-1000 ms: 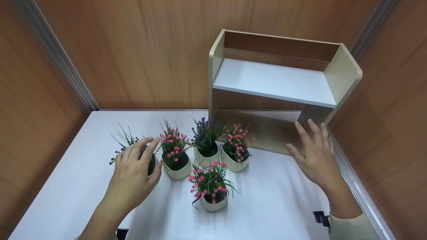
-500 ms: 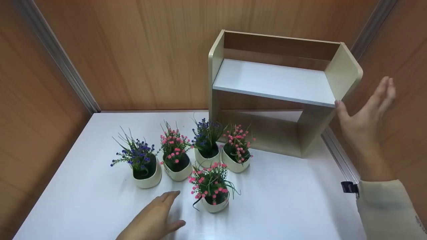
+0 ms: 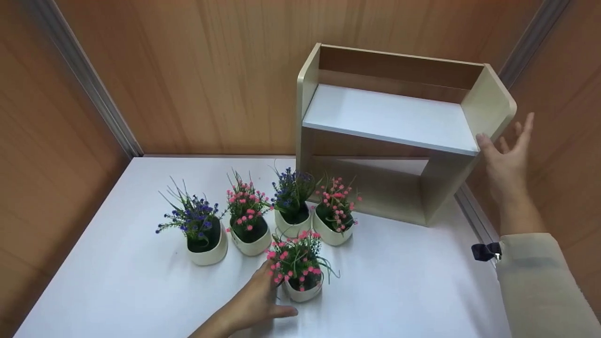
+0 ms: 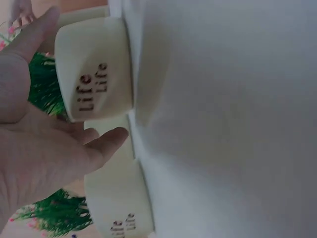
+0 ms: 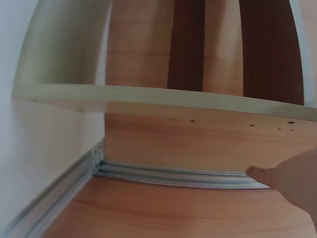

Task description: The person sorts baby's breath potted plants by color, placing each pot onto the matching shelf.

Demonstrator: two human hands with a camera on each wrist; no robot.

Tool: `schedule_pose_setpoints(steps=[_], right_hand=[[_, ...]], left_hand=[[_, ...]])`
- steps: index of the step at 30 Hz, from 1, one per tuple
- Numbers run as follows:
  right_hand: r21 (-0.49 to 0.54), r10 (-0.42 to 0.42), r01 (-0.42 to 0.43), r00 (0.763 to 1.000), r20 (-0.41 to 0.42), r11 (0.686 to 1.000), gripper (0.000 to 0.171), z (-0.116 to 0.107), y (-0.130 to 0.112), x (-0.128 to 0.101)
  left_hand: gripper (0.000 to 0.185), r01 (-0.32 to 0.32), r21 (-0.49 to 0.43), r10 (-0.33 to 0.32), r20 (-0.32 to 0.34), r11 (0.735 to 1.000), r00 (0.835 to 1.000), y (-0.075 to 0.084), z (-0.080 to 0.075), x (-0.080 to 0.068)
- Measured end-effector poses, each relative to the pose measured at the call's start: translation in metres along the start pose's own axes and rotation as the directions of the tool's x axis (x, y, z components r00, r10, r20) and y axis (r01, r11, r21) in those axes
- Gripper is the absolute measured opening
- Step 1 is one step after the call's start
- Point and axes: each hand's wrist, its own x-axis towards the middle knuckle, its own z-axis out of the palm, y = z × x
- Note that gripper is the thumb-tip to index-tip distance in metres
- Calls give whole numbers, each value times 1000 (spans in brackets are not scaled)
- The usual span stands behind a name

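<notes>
My left hand is at the left side of the front potted plant, which has pink flowers and a cream pot. Its thumb and fingers are spread apart around the pot's near side. In the left wrist view the pot reads "Life" twice and stands on the table. My right hand is beside the right panel of a two-tier shelf, fingers spread and thumb tip at the panel's front edge in the head view. The right wrist view shows the thumb beside the panel.
Behind the front plant, several more potted plants stand in a row: a purple one, a pink one, another purple one and another pink one. Wooden walls enclose the white table.
My left hand has come away from the leftmost purple plant and moved right to the front pink one. My right hand has moved from over the table to the shelf's right side.
</notes>
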Motion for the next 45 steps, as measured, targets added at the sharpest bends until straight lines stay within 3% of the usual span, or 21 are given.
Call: schedule_pose_setpoints(steps=[5, 9, 13, 16, 19, 24, 28, 33, 39, 45], right_hand=[[-69, 8, -4, 998, 55, 998, 105, 10, 13, 4], [-76, 95, -89, 993, 75, 993, 90, 21, 16, 10], [-131, 183, -173, 981, 70, 976, 75, 21, 17, 15], [-128, 162, -154, 985, 55, 980, 57, 20, 20, 17], [-82, 123, -119, 991, 46, 989, 36, 22, 22, 17], [-71, 97, -95, 995, 16, 993, 18, 29, 19, 17], [-81, 113, -115, 993, -22, 990, 27, 34, 18, 19], [-58, 76, -78, 996, -47, 995, 43, 38, 21, 23], [-30, 42, -44, 997, -66, 999, 34, 42, 26, 28], [-74, 43, -48, 996, -72, 996, 20, 44, 30, 30]], left_hand=[[121, -24, -85, 17, -79, 996, 997, 3, 15, 8], [110, -60, -126, 38, -171, 990, 985, 6, 20, 15], [95, -147, -52, 130, -252, 988, 959, 8, 24, 26], [90, -188, 22, 187, -278, 982, 942, 9, 24, 31], [92, -188, 21, 187, -274, 982, 944, 8, 21, 30], [94, -148, -80, 127, -230, 986, 965, 6, 16, 25], [89, -124, -137, 95, -200, 983, 975, 6, 12, 21], [88, -104, -154, 76, -175, 983, 982, 9, 4, 17], [88, -104, -168, 80, -144, 980, 986, 16, -8, 15], [97, -126, -188, 100, -142, 974, 985, 26, -18, 14]])
